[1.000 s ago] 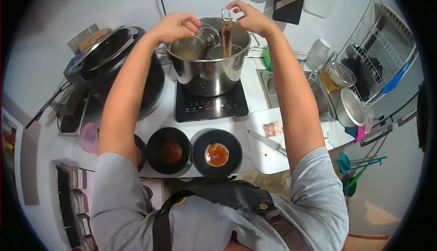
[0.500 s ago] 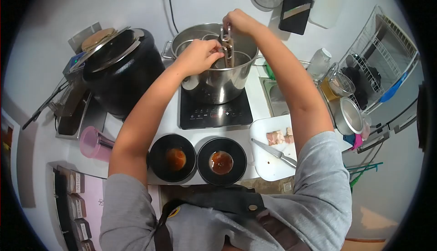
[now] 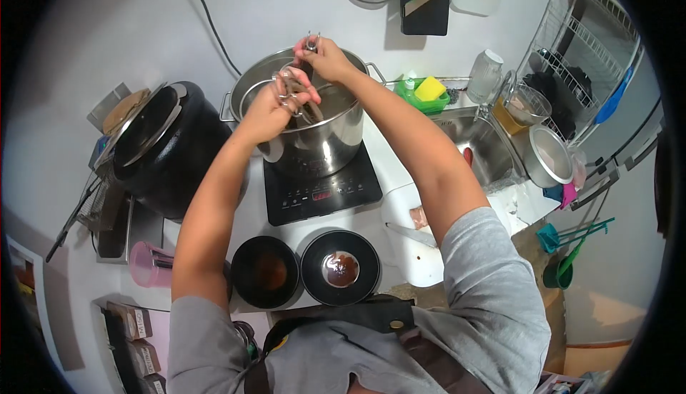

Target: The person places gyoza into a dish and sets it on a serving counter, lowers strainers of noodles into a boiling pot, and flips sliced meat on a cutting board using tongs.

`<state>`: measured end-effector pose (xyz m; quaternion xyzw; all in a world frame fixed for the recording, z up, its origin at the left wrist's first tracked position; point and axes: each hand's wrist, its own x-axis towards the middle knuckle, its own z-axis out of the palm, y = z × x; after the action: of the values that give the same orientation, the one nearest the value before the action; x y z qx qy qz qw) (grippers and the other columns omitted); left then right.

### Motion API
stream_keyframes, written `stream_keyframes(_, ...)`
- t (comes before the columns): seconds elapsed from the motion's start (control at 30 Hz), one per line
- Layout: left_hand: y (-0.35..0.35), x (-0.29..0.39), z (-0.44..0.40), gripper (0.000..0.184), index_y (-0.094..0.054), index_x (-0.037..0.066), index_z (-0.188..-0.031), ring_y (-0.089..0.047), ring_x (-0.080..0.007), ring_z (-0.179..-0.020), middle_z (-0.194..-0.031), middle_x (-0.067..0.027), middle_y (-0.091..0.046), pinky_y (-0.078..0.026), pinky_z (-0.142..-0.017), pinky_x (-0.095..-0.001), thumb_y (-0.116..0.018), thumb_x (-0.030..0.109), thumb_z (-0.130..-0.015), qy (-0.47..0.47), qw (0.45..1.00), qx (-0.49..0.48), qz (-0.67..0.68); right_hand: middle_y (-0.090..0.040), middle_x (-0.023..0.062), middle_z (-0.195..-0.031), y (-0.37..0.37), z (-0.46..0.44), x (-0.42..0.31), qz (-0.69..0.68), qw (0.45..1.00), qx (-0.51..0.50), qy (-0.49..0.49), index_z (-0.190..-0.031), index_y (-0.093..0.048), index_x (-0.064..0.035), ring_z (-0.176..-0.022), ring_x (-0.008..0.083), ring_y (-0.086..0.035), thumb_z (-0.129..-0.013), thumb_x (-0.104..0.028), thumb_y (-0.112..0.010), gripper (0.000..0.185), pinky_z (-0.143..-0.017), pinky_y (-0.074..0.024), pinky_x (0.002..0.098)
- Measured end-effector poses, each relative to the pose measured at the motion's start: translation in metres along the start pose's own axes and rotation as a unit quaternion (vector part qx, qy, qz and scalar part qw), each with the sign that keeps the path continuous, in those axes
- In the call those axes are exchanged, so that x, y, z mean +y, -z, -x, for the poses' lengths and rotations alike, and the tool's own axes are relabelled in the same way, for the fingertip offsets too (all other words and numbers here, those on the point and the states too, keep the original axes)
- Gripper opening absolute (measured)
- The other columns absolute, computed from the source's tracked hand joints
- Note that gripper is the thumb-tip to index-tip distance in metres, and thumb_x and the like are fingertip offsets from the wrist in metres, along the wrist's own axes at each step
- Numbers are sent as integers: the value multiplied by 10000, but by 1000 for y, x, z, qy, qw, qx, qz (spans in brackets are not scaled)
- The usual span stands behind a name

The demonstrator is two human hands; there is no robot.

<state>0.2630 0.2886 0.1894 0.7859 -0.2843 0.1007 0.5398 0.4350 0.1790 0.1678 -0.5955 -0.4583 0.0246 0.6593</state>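
A large steel pot stands on the black induction cooktop. My left hand is over the pot's near left side, its fingers closed round the metal handles of kitchen tools. Beyond it, my right hand pinches an upright handle with a metal loop at its top. The lower ends of these tools go down into the pot, where they are partly hidden. Nearer to my body are two black bowls, both with reddish-brown sauce.
A large black pot with lids stands at left, beside a pink jug. Right of the bowls, a white cutting board bears a knife and meat. Farther right are a sink and a green caddy with a yellow sponge.
The view has shifted. My left hand has come from the pot's left rim to the tools and closed on handles. My right hand has stayed at the upright handle since half a second ago.
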Motion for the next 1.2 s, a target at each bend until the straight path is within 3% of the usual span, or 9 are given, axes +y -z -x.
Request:
stream_keyframes(0.17,31,20,-1,157,-486,42,-1044,-612,-191,-913,-913,-101,-631,-473,-858,-331,-501,104,-900,0,998,2,62,-544,5,-755,-28,-11,-30,-76,992,80,66,-988,-525,-33,-709,107,-551,-884,-6,-548,110,-676,-460,246)
stream_keyframes(0.33,86,-3,14,503,-507,67,-1044,-621,-205,-908,-888,-47,-611,-508,-835,-339,-672,466,-785,30,988,29,152,-589,29,-707,-24,-35,-27,-45,977,147,149,-812,-532,-45,-639,98,-537,-749,1,-665,154,-586,-444,254)
stream_keyframes(0.53,60,-18,9,516,-531,27,-1053,-629,-210,-892,-910,-86,-622,-524,-816,-353,-661,462,-807,21,980,63,190,-511,10,-540,-4,-47,-34,66,995,69,-41,-656,-511,-74,-445,87,-476,-721,-242,-783,327,-423,-389,257)
stream_keyframes(0.63,50,-8,13,525,-535,29,-1044,-631,-213,-902,-939,-108,-634,-522,-812,-345,-653,480,-804,49,978,29,203,-471,24,-478,20,-47,-31,-7,993,72,-98,-612,-475,-79,-374,128,-445,-816,-320,-692,383,-395,-382,284)
stream_keyframes(0.8,64,13,3,343,-609,24,-972,-620,-191,-979,-1034,-108,-658,-486,-881,-330,-673,327,-825,118,988,-101,-27,-480,35,-483,79,-51,2,-41,997,5,-73,-644,-480,-86,-390,145,-449,-890,-329,-581,360,-417,-373,288)
stream_keyframes(0.9,46,24,-2,191,-651,25,-955,-590,-219,-1079,-1048,-92,-670,-443,-957,-342,-659,143,-805,173,970,-160,-53,-555,55,-617,92,-60,20,237,969,-1,-68,-698,-530,-30,-614,160,-529,-859,-469,-576,470,-591,-430,331)
stream_keyframes(1.0,63,23,8,182,-662,29,-927,-593,-247,-1090,-1026,-107,-677,-442,-976,-367,-698,68,-754,179,965,-185,-52,-493,-6,-657,98,-53,8,249,961,-6,-121,-678,-501,-95,-622,98,-434,-830,-497,-625,447,-565,-355,270)
stream_keyframes(1.13,95,18,17,219,-658,6,-864,-596,-250,-1081,-987,-99,-680,-454,-968,-376,-758,4,-669,197,963,-181,-29,-487,23,-824,121,-34,19,288,942,-4,-173,-937,-578,-47,-709,118,-416,-774,-646,-602,621,-585,-335,272)
stream_keyframes(1.2,87,14,22,240,-650,6,-856,-595,-255,-1082,-970,-94,-674,-452,-968,-381,-777,16,-654,172,976,-129,-18,-573,116,-960,118,-11,-5,268,937,-11,-222,-1056,-575,28,-851,212,-535,-750,-672,-600,764,-685,-455,351)
